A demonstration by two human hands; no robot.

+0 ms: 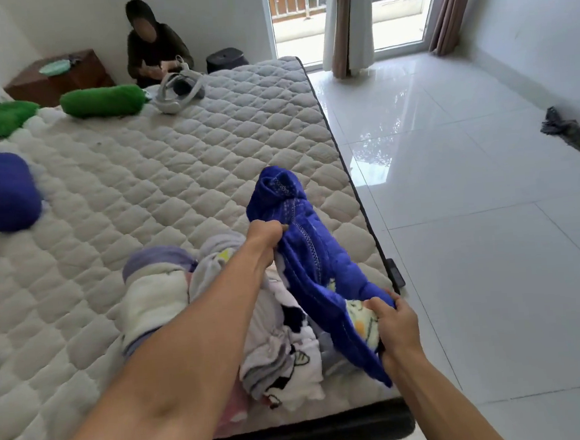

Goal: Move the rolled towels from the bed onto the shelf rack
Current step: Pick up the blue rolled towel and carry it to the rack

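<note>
A blue rolled towel (301, 253) is held in both hands above the near right corner of the bed (175, 166).

The left hand (265, 235) is clenched on the towel's middle, along its stitched edge, while the right hand (394, 326) is closed in a grip on the near end, where a pale printed patch shows. The towel is lifted clear of the mattress and partly loosened. Beneath it, a heap of pale printed towels (273, 341) lies on the bed. Another blue roll (5, 191) rests near the left edge, and two green rolls (102, 100) lie farther back. A white headset (178, 90) sits beside them. The shelf rack is not seen.
</note>
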